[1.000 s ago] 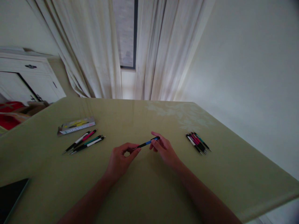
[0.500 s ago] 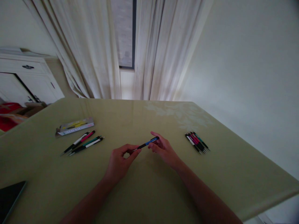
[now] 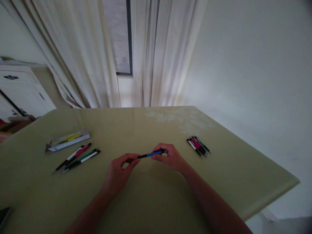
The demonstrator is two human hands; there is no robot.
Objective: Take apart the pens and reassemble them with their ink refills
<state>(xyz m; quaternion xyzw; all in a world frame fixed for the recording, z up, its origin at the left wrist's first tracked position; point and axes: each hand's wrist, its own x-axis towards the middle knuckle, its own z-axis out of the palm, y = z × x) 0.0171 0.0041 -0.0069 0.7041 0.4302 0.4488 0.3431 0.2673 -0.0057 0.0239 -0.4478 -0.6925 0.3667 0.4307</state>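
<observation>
Both hands hold one blue-and-black pen [image 3: 149, 154] just above the green table [image 3: 151, 201]. My left hand [image 3: 118, 172] pinches its dark tip end between thumb and fingers. My right hand [image 3: 170, 157] grips the blue barrel and the rear end. The pen lies nearly level between them. To the left lie several loose pens [image 3: 78, 157], red, teal, white and black. A tight bunch of several pens [image 3: 198, 146] rests to the right of my right hand.
A flat pen box [image 3: 68, 139] lies at the left, behind the loose pens. A white cabinet [image 3: 19, 91] stands beyond the table's left side. Curtains [image 3: 151, 52] and a window are behind; a plain wall is on the right. The table's right edge [image 3: 270, 198] is near.
The pen has tipped from slanting upward to almost level, and both hands stay on it. The view has swung right, so everything sits further left in the picture.
</observation>
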